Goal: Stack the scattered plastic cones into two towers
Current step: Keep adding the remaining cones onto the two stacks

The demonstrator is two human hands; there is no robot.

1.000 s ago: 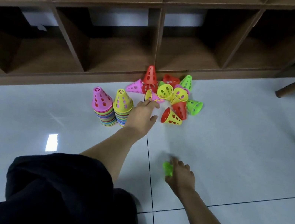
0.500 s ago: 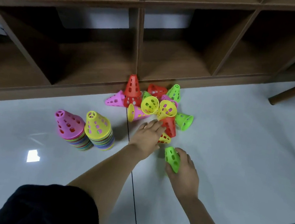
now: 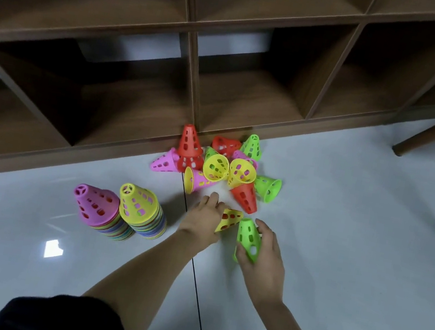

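Two towers are up on the white tiled floor [image 3: 341, 243], to the left of your hands: a pink-topped tower [image 3: 95, 209] and, touching it on its right, a yellow-topped tower [image 3: 140, 206], each a stack of mixed colours.

Beyond your hands the heap [image 3: 224, 166] of loose cones sits against the foot of the wooden shelf unit [image 3: 262, 28]. In it you can count four red, three yellow, three pink and three green. They overlap, so more may be hidden underneath. An upright red cone [image 3: 187, 139] stands on another red one at the heap's far left, and an upright green cone [image 3: 252, 146] stands at its far right.

Your right hand [image 3: 264, 256] has its fingers curled round a single green cone [image 3: 247, 234] and holds it just near of the heap. Your left hand [image 3: 203, 217] lies against a yellow cone [image 3: 229, 218] with a red one nested inside, on its side between the heap and the held cone. Those fingers stretch forward and the thumb is hidden, so I cannot tell whether they grip it.

A second ago your right hand was much nearer to you, well apart from everything. Now it has come up with its cone just beside your left hand. Your left hand was hovering closer to the towers and has moved right, onto the yellow cone. Both towers are as they were.
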